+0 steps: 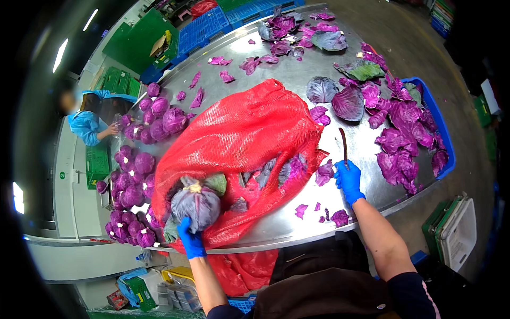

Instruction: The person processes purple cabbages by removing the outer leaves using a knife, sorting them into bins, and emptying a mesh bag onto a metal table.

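Observation:
My left hand (191,239), in a blue glove, holds the underside of an untrimmed red cabbage (196,207), its pale cut stem facing up, at the opening of a red mesh sack (239,123). The sack lies across the steel table (279,227) with loose outer leaves inside. My right hand (349,181), also gloved in blue, grips a knife (344,145) with a narrow, dark, curved blade pointing away from me. A torn purple leaf (324,173) lies just left of that hand. Trimmed red cabbages (133,195) are heaped along the table's left side.
Loose cabbage leaves (402,135) pile up at the right, partly in a blue tub (450,147) at the table's edge. More leaves (283,28) lie at the far end. A co-worker in blue sleeves (85,125) reaches toward the cabbages at the left. Stacked crates (450,231) stand on the floor at right.

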The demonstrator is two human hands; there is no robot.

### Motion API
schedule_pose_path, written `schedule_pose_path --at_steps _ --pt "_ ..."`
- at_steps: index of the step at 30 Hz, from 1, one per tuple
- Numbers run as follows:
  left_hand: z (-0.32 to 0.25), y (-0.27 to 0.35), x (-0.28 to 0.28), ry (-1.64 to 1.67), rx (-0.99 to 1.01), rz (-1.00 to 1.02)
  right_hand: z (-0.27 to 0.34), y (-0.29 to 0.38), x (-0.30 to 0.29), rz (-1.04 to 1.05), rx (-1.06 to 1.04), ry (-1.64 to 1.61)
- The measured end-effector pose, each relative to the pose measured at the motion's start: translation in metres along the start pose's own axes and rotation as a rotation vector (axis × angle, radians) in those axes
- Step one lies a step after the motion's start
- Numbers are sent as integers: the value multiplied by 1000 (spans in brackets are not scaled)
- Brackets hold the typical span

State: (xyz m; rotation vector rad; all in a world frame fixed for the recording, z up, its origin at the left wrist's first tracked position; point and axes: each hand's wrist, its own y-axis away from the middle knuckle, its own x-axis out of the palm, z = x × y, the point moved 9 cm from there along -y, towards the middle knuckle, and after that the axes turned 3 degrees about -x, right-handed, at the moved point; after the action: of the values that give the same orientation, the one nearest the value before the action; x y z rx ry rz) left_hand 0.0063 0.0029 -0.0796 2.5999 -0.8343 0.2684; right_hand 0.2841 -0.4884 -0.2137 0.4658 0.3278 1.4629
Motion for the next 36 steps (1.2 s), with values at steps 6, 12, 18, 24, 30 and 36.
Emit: schedule_pose_path --at_steps 6,12,18,24,30,36 --pt "40 53 157 -133 -51 403 -4 -7 -2 89 21 -29" --pt "113 95 317 -522 59 649 86 46 -40 67 -259 -53" --pt "172 124 373 -1039 399 763 151 96 -16 297 -568 338" --pt "170 146 389 -1203 451 931 136 68 -21 220 -715 429" --pt "164 149 389 -1189 480 820 113 7 -58 -10 -490 452" --pt "171 132 350 -901 418 807 69 -39 -133 -247 -293 508"
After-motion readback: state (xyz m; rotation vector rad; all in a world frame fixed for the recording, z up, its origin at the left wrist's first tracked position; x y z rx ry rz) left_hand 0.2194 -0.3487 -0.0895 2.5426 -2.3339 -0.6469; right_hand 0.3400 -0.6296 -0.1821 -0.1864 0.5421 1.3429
